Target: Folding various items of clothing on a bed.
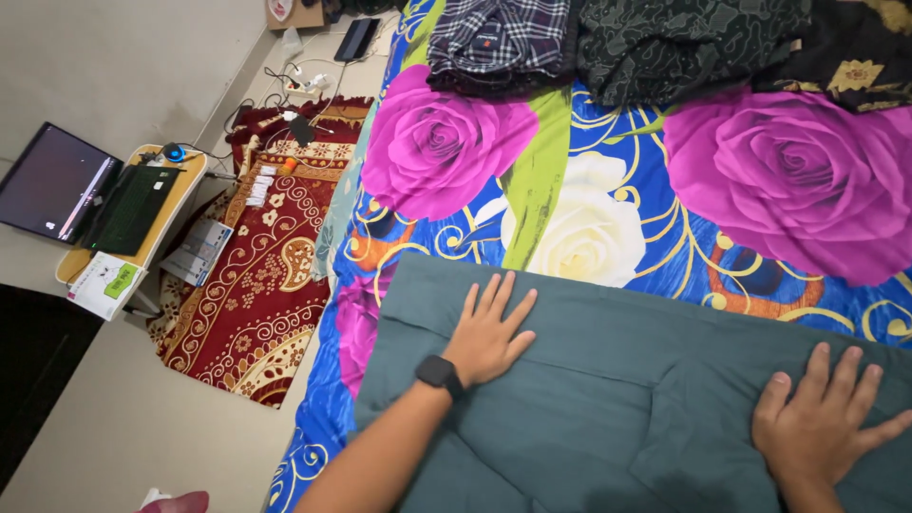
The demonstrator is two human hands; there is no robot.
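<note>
Your right hand (825, 418) and left hand (489, 332) both lie flat, fingers spread, gripping nothing, pressed on the grey-green cloth (608, 399) spread over the near edge of the flowered bedsheet (608, 190); folded clothes (499, 43) sit beyond.

Setting: home bedroom. Bed (608, 218) covered by bright rose-print sheet; folded clothes (499, 43) stacked at far edge. Floor beside it: red patterned rug (256, 294), low table (180, 204) carrying open laptop (85, 195), power strip with cables (304, 84) near wall.
</note>
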